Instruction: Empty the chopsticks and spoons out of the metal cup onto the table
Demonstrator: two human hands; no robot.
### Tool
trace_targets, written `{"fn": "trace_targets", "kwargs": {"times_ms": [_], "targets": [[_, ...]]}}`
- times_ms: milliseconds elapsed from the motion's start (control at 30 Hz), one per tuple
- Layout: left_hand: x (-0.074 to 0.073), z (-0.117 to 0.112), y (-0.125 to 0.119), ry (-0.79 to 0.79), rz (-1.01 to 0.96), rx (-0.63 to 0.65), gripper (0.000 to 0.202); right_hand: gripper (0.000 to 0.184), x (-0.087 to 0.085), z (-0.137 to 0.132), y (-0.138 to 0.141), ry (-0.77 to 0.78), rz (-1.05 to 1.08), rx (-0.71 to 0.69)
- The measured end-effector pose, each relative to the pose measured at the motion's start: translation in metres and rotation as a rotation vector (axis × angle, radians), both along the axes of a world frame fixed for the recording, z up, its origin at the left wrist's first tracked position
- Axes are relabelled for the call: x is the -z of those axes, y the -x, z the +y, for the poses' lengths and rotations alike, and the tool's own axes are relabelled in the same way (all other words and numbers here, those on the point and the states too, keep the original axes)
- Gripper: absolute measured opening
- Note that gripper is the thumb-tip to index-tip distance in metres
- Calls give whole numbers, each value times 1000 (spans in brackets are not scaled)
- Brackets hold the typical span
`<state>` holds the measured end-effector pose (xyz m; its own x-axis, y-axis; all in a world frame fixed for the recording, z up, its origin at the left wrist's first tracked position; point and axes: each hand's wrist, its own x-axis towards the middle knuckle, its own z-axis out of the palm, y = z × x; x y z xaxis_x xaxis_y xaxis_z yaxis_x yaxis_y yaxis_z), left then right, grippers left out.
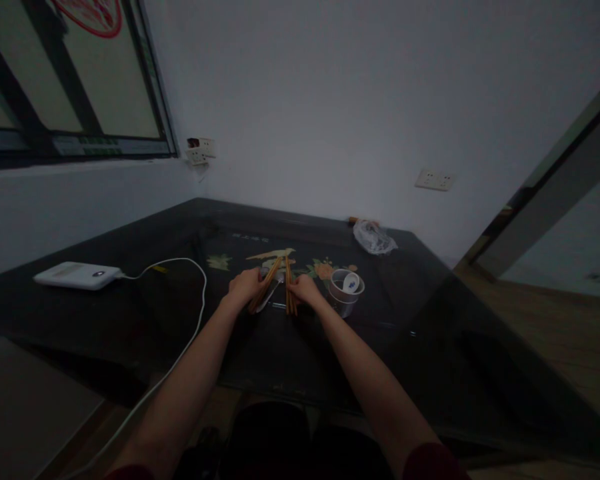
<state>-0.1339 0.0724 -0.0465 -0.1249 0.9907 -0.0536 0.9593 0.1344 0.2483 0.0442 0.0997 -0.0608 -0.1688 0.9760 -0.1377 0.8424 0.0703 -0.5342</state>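
Both of my hands rest on a dark table (130, 313) with a painted flower pattern. My left hand (246, 285) is closed around a slanted bundle of wooden chopsticks (266, 285) and what looks like a clear plastic sleeve (273, 293). My right hand (304, 288) is closed on a second bundle of chopsticks (289, 288) that points away from me. The two bundles nearly meet at their far tips.
A clear plastic cup (346, 291) with a small white cup inside stands just right of my right hand. A white power bank (77, 275) with a white cable (190, 313) lies at the left. A crumpled plastic bag (374, 237) sits by the wall. Wall sockets (434, 179) are behind.
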Motion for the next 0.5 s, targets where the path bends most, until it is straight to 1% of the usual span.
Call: {"fn": "trace_targets", "kwargs": {"times_ms": [100, 300, 500], "targets": [[-1, 0, 0, -1, -9, -1, 36, 21, -1, 0, 2, -21, -31, 19], [0, 1, 1, -11, -34, -24, 35, 26, -3, 1, 2, -95, -65, 50], [2, 2, 2, -36, -62, -13, 32, 29, -6, 0, 8, -154, -26, 25]]}}
